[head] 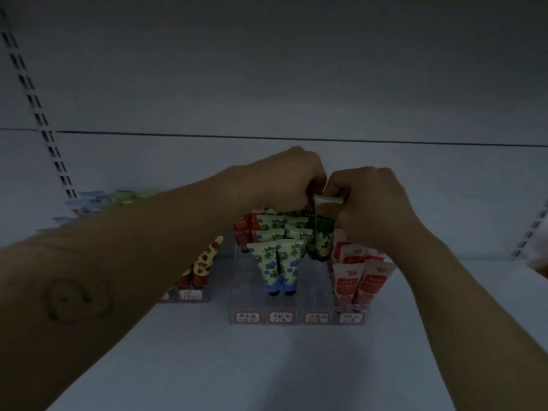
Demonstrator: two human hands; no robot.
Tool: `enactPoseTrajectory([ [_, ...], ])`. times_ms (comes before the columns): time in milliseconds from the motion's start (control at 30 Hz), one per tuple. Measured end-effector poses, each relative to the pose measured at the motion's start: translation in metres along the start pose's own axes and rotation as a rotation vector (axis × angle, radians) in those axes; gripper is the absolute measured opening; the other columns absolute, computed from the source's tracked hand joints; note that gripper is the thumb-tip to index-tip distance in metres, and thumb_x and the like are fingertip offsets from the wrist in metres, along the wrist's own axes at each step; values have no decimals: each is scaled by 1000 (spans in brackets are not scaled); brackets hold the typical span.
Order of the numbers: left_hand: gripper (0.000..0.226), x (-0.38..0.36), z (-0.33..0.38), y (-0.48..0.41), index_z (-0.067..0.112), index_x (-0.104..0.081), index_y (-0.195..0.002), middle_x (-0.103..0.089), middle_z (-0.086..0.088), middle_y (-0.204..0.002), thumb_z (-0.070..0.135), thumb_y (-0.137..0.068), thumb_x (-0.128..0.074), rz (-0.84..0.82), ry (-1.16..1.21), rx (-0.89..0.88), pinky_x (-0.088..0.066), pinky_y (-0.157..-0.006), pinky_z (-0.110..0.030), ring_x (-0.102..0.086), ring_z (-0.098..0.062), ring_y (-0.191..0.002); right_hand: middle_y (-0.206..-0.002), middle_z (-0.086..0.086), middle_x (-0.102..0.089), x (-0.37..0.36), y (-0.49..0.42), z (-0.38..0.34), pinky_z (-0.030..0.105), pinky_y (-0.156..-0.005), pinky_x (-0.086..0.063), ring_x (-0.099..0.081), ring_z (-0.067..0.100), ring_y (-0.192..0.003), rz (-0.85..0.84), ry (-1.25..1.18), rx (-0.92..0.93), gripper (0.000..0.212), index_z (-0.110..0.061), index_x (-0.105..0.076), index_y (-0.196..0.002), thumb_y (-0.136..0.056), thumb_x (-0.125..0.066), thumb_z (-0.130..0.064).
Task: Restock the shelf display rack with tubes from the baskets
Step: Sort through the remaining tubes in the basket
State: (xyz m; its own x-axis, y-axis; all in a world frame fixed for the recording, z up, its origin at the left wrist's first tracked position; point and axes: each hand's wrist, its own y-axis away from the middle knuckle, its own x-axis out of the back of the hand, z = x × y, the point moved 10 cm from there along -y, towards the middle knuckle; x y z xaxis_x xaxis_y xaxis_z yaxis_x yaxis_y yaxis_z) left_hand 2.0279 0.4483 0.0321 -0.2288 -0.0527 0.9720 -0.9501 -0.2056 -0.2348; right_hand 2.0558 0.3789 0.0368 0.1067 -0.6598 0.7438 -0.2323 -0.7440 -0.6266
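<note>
Now right hand (370, 203) pinches green plastic tube (327, 200) by flat crimped end; left hand (284, 179) alongside, grasp unclear; clear acrylic rack (247, 295) below.

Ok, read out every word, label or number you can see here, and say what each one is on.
Nothing can be read; all the print is too blurred.
Four red-bordered labels on the front of the clear rack: blurred.
One small label on the left rack: blurred.
White print on the red tubes: blurred.
Pale print on the green tube held by the right hand: blurred.
</note>
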Motion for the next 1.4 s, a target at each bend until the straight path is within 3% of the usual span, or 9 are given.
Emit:
enactPoseTrajectory([
  [100, 25, 2, 3, -4, 7, -55, -58, -47, 3, -52, 2, -82, -57, -21, -45, -14, -28, -41, -15, -38, -4, -44, -77, 2, -71, 3, 1, -1, 26, -62, -47, -63, 19, -71, 7, -46, 15, 5, -18, -73, -78, -76, -78, -20],
  [267, 11, 23, 9, -4, 13, -64, -75, -46, 16, -60, 14, -83, -71, 29, -25, -73, -32, -50, -14, -43, 4, -53, -65, -13, -63, 45, 5, 14, 10, -51, -40, -57, 3, -57, 129, -149, -93, 14, -23, -67, -69, -73, -80, -26],
  [400, 13, 17, 11, -5, 15, -63, -75, -48, 15, -61, 17, -83, -72, -21, -37, -70, -37, -54, -17, -45, 3, -55, -66, -9, -63, 77, 8, 30, 9, -46, -37, -54, 0, -52, 335, -279, -207, 14, -24, -66, -71, -73, -80, -26],
  [567, 9, -3, 11, -6, 8, -63, -77, -54, 4, -67, 12, -84, -67, -87, -84, -18, -43, -58, -23, -48, -7, -59, -66, -14, -63, 77, 11, 47, 6, -45, -36, -53, -3, -51, 424, -328, -311, 13, -24, -66, -70, -74, -78, -24],
  [800, 25, -5, 29, -8, 13, -49, -61, -38, 3, -62, 7, -83, -61, -90, -202, -8, -41, -54, -25, -47, -16, -62, -71, -7, -64, 43, 5, 55, 21, -60, -47, -58, 3, -63, 256, -317, -357, 9, -18, -72, -79, -76, -78, -24],
  [1000, 13, -14, 28, -3, 17, -52, -80, -29, 5, -68, 13, -85, -63, -49, -264, 32, -24, -46, -22, -31, -7, -55, -83, 5, -74, 10, 1, 52, 16, -55, -46, -60, 10, -65, 135, -225, -302, 9, -13, -76, -88, -81, -71, -15],
  [1233, 34, -12, 11, -1, 11, -45, -52, -46, -3, -55, 8, -80, -65, 21, -103, 88, -38, -49, -25, -41, -11, -49, -90, 4, -73, -23, -22, 40, 11, -50, -35, -55, 10, -70, -177, 12, -220, 18, -16, -77, -91, -83, -63, -9],
  [1333, 13, -14, -3, 2, 1, -70, -73, -66, -11, -69, 13, -78, -66, 63, -2, 123, -52, -57, -33, -57, -19, -58, -87, -1, -71, -29, -23, 41, 11, -51, -35, -55, 9, -71, -210, 1, -227, 11, -19, -77, -91, -83, -70, -22],
  [1400, 16, -15, -6, 4, 0, -72, -81, -69, -12, -74, 14, -79, -67, 97, 28, 128, -53, -60, -34, -61, -20, -64, -91, 0, -72, -28, -23, 40, 16, -60, -41, -60, 12, -77, -225, 1, -226, 11, -21, -77, -90, -83, -72, -26],
])
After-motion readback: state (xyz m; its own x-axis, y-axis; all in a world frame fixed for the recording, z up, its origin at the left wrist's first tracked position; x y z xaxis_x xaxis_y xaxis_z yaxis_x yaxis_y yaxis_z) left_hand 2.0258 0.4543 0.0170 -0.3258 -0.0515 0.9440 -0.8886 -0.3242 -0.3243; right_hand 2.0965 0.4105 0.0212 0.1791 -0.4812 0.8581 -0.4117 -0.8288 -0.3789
